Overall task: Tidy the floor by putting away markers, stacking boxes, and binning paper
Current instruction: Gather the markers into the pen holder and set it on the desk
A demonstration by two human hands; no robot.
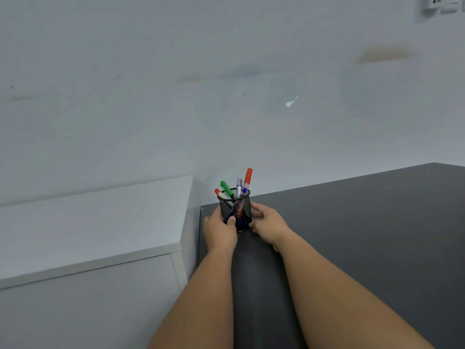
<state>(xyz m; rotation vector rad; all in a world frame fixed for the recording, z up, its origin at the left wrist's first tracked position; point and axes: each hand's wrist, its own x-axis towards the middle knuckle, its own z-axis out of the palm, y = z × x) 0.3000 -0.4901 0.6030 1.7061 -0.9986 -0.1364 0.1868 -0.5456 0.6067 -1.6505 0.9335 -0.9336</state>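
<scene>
A black mesh pen holder stands upright near the back left corner of a dark grey table. Several markers stick out of it, among them an orange-capped one, a green-capped one and a blue-capped one. My left hand grips the holder's left side with the thumb across its front. My right hand holds its right side with the fingers curled round it.
A white cabinet stands lower, directly left of the table, with a narrow gap between them. A pale stained wall rises right behind both. A white fixture hangs on the wall at the top right.
</scene>
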